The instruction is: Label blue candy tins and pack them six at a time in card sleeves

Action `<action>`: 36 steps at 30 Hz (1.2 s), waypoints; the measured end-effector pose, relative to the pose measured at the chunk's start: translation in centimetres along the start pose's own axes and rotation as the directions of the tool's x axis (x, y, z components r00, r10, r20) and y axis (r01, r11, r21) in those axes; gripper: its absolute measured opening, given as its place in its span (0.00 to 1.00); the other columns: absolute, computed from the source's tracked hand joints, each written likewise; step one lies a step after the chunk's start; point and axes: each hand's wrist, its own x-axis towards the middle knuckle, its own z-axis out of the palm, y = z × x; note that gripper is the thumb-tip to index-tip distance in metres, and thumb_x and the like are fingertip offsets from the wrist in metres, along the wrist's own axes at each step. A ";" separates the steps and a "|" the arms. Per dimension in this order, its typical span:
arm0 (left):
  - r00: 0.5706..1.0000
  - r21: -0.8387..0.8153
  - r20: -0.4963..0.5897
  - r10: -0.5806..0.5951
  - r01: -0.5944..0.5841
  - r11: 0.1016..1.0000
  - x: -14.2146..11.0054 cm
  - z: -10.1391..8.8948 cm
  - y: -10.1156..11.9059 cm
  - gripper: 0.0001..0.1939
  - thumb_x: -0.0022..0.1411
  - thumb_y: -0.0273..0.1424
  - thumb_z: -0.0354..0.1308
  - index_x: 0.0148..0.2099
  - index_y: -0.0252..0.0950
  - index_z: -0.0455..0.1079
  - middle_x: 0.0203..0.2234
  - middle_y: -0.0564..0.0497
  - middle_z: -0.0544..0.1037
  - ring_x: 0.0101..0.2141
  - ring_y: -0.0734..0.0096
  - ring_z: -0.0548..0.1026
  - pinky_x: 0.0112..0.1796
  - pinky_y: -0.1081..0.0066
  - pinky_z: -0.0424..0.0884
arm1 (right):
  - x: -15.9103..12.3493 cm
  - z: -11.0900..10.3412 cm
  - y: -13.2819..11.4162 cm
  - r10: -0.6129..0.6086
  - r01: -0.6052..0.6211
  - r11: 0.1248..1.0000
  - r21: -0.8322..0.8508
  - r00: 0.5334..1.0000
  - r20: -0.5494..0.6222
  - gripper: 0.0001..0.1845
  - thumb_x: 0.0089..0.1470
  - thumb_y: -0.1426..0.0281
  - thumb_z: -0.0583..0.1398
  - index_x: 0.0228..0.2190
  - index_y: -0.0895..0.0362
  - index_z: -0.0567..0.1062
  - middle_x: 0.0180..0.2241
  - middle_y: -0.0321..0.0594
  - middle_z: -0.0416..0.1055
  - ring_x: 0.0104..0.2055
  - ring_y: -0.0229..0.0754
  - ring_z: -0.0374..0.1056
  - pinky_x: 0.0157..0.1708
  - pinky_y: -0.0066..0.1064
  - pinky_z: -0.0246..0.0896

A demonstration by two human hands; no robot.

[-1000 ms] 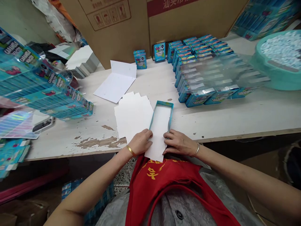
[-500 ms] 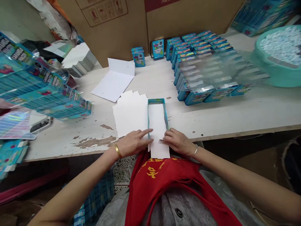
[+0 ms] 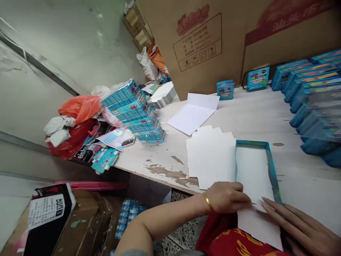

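Observation:
A narrow blue carton (image 3: 272, 161) lies at the table's front edge, its rim standing up around a white card strip (image 3: 252, 174) that reaches over the edge towards my red apron. My left hand (image 3: 227, 197), with a gold bangle on the wrist, is closed at the strip's left side, thumb and finger pinching it near the carton's front end. Fingers outstretched, my right hand (image 3: 299, 225) lies across the strip's right side, slightly blurred. Fanned white cards (image 3: 210, 156) lie directly left of the carton. Behind them rests a folded white sheet (image 3: 193, 112).
Wrapped blue candy boxes (image 3: 144, 121) are stacked at the table's left. Rows of small blue packs (image 3: 301, 92) stand at the right, under clear film. A large cardboard box (image 3: 202, 42) backs the table. A phone (image 3: 128, 142) lies near the left end.
My view has swung left, so the table appears shifted right. My left hand has closed from pointing fingers into a pinch, while my right fingers have stretched out flat over the strip.

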 end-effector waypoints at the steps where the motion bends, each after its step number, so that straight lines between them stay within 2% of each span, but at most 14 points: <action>1: 1.000 -0.021 -0.014 -0.021 0.020 1.000 0.2 0.1 0.1 0.12 0.65 0.37 0.52 0.40 0.36 0.73 0.30 0.50 0.72 0.33 0.72 0.73 0.27 0.73 0.65 | -0.2 0.0 0.1 -0.069 0.071 0.997 -0.043 0.996 0.055 0.33 0.50 0.66 0.57 0.58 0.43 0.63 0.55 0.43 0.66 0.50 0.55 0.67 0.43 0.49 0.66; 3: 0.997 -0.080 -0.055 -0.061 0.056 0.995 0.5 0.1 0.2 0.12 0.65 0.36 0.52 0.42 0.35 0.72 0.31 0.50 0.73 0.34 0.72 0.73 0.30 0.74 0.66 | 0.0 -0.2 0.1 -0.159 0.177 0.976 -0.129 0.977 0.141 0.37 0.51 0.67 0.56 0.62 0.46 0.55 0.58 0.44 0.62 0.53 0.54 0.66 0.45 0.48 0.65; 5: 0.994 -0.167 -0.084 -0.072 0.057 0.984 0.3 -0.3 0.2 0.13 0.65 0.36 0.51 0.43 0.33 0.70 0.33 0.48 0.74 0.36 0.71 0.73 0.34 0.75 0.68 | 1.1 -0.9 -0.4 -0.102 0.122 0.980 -0.159 0.987 0.128 0.37 0.54 0.71 0.51 0.64 0.49 0.50 0.59 0.45 0.61 0.54 0.52 0.64 0.47 0.46 0.64; 7: 0.996 -0.280 -0.087 -0.035 0.009 0.960 -0.1 -1.1 0.2 0.13 0.67 0.36 0.48 0.43 0.32 0.69 0.35 0.46 0.74 0.37 0.71 0.73 0.39 0.74 0.68 | 2.7 -1.7 -1.3 -0.014 0.029 0.993 -0.111 0.991 0.134 0.35 0.57 0.72 0.49 0.65 0.52 0.46 0.59 0.45 0.60 0.54 0.50 0.63 0.48 0.45 0.65; 10: 0.994 -0.425 -0.101 -0.037 -0.009 0.905 -0.2 -1.8 -0.2 0.18 0.66 0.38 0.49 0.53 0.33 0.63 0.42 0.44 0.74 0.38 0.71 0.73 0.42 0.71 0.69 | 5.0 -2.3 -2.2 0.085 -0.082 0.996 -0.042 0.994 0.065 0.31 0.60 0.72 0.48 0.64 0.51 0.48 0.57 0.46 0.64 0.52 0.48 0.63 0.49 0.46 0.64; 12: 0.987 -0.424 -0.112 -0.116 0.058 0.904 0.3 -1.9 0.0 0.18 0.66 0.37 0.48 0.54 0.34 0.62 0.43 0.44 0.75 0.38 0.70 0.74 0.42 0.69 0.69 | 6.0 -2.4 -2.4 0.200 -0.199 0.979 0.032 0.980 -0.017 0.32 0.61 0.72 0.49 0.64 0.52 0.46 0.53 0.47 0.68 0.52 0.47 0.64 0.49 0.45 0.65; 15: 0.941 -0.328 -0.118 -0.318 0.265 0.907 1.6 -2.0 1.1 0.15 0.67 0.33 0.45 0.53 0.37 0.63 0.40 0.47 0.77 0.39 0.67 0.75 0.42 0.68 0.69 | 6.4 -2.4 -2.8 0.299 -0.284 0.953 0.105 0.940 -0.164 0.30 0.61 0.70 0.53 0.61 0.52 0.49 0.54 0.52 0.63 0.55 0.49 0.62 0.49 0.47 0.65; 18: 0.885 -0.221 -0.066 -0.462 0.438 0.871 2.7 -2.2 2.3 0.19 0.65 0.34 0.48 0.58 0.39 0.58 0.34 0.51 0.77 0.34 0.65 0.76 0.36 0.68 0.69 | 6.0 -2.4 -2.8 0.217 -0.215 0.976 0.031 0.966 -0.142 0.23 0.60 0.68 0.55 0.56 0.52 0.58 0.58 0.55 0.55 0.57 0.53 0.59 0.48 0.48 0.66; 20: 0.871 -0.174 -0.045 -0.490 0.476 0.862 2.9 -2.4 2.6 0.22 0.65 0.34 0.48 0.60 0.39 0.54 0.33 0.52 0.77 0.33 0.65 0.75 0.34 0.68 0.68 | 5.7 -2.3 -2.6 0.152 -0.156 0.986 -0.056 0.986 -0.070 0.19 0.60 0.69 0.55 0.53 0.53 0.62 0.57 0.55 0.56 0.55 0.53 0.60 0.47 0.48 0.66; 23: 0.891 -0.071 -0.114 -0.440 0.435 0.898 2.5 -2.6 2.8 0.18 0.66 0.34 0.47 0.58 0.39 0.57 0.42 0.48 0.75 0.39 0.64 0.74 0.37 0.67 0.66 | 5.7 -2.2 -2.3 0.098 -0.104 0.983 -0.153 0.994 -0.050 0.14 0.60 0.72 0.53 0.49 0.56 0.67 0.47 0.53 0.66 0.48 0.50 0.64 0.43 0.45 0.66; 26: 0.936 0.085 -0.205 -0.284 0.306 0.948 1.8 -2.4 3.2 0.11 0.66 0.37 0.48 0.47 0.39 0.66 0.49 0.46 0.71 0.46 0.59 0.69 0.46 0.59 0.62 | 6.2 -2.3 -2.2 0.097 -0.095 0.975 -0.201 0.995 -0.001 0.10 0.61 0.72 0.52 0.42 0.58 0.71 0.39 0.50 0.69 0.40 0.48 0.63 0.38 0.41 0.64; 29: 0.970 0.172 -0.136 -0.202 0.224 0.959 1.7 -2.0 3.7 0.08 0.65 0.34 0.50 0.40 0.38 0.68 0.41 0.47 0.73 0.46 0.59 0.67 0.50 0.54 0.57 | 6.9 -2.6 -2.5 0.142 -0.123 0.965 -0.230 0.987 0.070 0.10 0.61 0.72 0.51 0.36 0.57 0.73 0.37 0.47 0.68 0.37 0.47 0.59 0.35 0.39 0.61; 33: 0.972 0.213 -0.050 -0.229 0.234 0.949 2.6 -2.2 3.9 0.09 0.64 0.25 0.48 0.35 0.36 0.69 0.33 0.46 0.73 0.41 0.60 0.67 0.49 0.53 0.57 | 7.7 -2.8 -2.8 0.179 -0.154 0.964 -0.218 0.979 0.101 0.09 0.60 0.73 0.52 0.33 0.57 0.72 0.35 0.45 0.67 0.36 0.46 0.58 0.34 0.37 0.60; 36: 0.967 0.186 -0.003 -0.253 0.250 0.950 3.4 -2.9 3.7 0.10 0.63 0.23 0.47 0.34 0.35 0.70 0.32 0.45 0.74 0.41 0.59 0.68 0.49 0.51 0.56 | 8.0 -2.5 -2.8 0.198 -0.178 0.965 -0.192 0.976 0.090 0.07 0.58 0.75 0.53 0.32 0.57 0.71 0.34 0.44 0.67 0.36 0.46 0.59 0.34 0.37 0.61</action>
